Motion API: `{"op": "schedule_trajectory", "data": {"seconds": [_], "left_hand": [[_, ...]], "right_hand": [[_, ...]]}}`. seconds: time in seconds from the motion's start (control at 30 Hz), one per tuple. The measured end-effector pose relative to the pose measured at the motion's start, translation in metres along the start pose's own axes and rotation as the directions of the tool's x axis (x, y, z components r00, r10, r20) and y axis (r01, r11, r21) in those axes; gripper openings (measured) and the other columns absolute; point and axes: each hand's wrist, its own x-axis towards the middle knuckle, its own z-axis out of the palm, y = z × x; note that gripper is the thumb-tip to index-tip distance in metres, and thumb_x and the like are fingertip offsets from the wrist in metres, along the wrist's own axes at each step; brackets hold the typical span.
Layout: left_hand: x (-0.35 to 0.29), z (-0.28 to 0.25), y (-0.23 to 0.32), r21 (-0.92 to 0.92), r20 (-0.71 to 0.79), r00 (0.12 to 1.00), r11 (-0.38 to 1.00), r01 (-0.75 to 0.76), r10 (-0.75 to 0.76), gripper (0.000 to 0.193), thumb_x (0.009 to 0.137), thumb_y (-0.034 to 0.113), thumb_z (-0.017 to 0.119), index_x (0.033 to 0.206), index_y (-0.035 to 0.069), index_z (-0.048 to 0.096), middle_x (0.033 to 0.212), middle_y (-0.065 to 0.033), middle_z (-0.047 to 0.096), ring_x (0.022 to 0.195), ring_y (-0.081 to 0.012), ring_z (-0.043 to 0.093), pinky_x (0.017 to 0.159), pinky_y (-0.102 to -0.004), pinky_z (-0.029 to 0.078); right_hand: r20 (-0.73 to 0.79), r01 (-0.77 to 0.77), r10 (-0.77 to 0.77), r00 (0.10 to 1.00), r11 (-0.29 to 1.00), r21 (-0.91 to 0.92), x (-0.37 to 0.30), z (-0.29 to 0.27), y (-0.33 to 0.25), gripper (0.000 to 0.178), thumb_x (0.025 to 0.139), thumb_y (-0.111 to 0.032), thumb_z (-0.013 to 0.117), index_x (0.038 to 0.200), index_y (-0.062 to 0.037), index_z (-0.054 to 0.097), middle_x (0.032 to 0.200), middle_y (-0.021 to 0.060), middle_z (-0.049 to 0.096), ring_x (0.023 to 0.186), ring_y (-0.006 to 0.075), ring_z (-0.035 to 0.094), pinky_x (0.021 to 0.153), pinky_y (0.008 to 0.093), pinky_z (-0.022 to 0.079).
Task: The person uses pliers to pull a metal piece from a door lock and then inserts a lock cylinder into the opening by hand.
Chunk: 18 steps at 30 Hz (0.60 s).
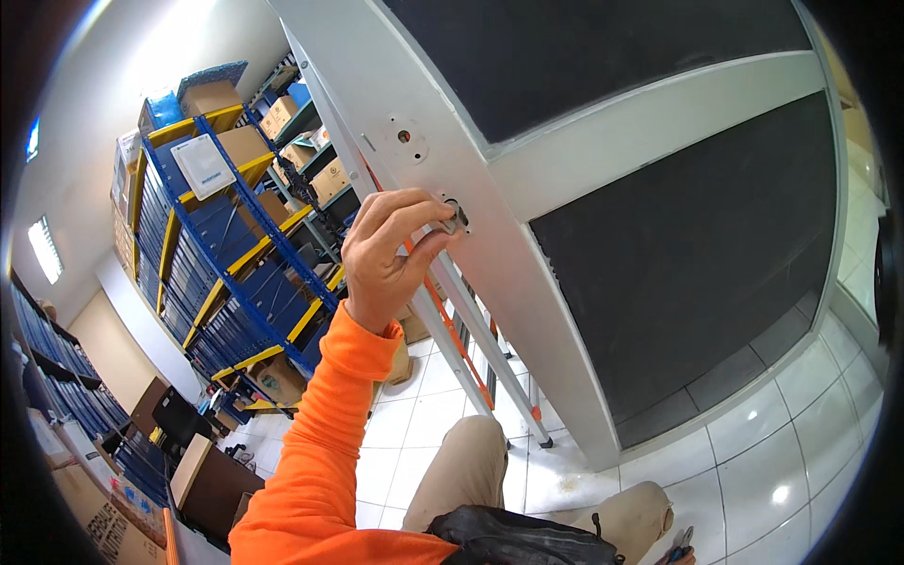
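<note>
My left hand (391, 250), in an orange sleeve, reaches up to the pale grey frame of a door (527, 282) with dark panels. Thumb and fingertips are pinched around a small metal lock part (454, 222) at a round hole in the frame. How far the part sits inside the hole cannot be told. Above it is another round hole (405, 137) with small screw holes around it. At the lower right edge, my right hand (680, 557) is mostly cut off. It grips pliers (682, 540) with dark handles, low beside my knee.
An aluminium stepladder (471, 330) with orange edges stands just behind the door frame. Blue and yellow shelving (254, 235) with boxes and binders rises at the left. A brown desk (198, 480) is at the lower left. White tiles (744, 471) cover the floor.
</note>
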Motion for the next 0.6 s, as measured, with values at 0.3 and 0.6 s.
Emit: {"op": "schedule_trajectory", "data": {"seconds": [0.3,0.6], "left_hand": [[-0.011,0.010,0.018,0.039,-0.154,0.987,0.998,-0.040,0.045,0.031,0.074,0.002,0.093,0.098,0.006,0.073,0.101,-0.0082,0.074,0.088,-0.0186,0.069,0.079,-0.0305,0.057],[-0.017,0.025,0.033,0.033,-0.302,0.950,0.995,0.093,-0.078,0.038,0.074,0.000,0.094,0.103,0.005,0.069,0.100,-0.0065,0.069,0.087,-0.0167,0.064,0.078,-0.0297,0.054]], "right_hand": [[0.070,0.085,-0.087,0.994,0.996,0.022,-0.006,-0.024,-0.011,0.048,0.109,-0.041,0.044,0.147,-0.0172,0.061,0.105,0.0161,0.071,0.095,0.0409,0.065,0.085,0.0565,0.052],[0.104,0.103,-0.101,0.989,0.994,-0.017,0.001,-0.009,0.000,0.044,0.107,-0.041,0.048,0.133,-0.0126,0.069,0.101,0.0174,0.070,0.088,0.0424,0.064,0.079,0.0569,0.052]]}}
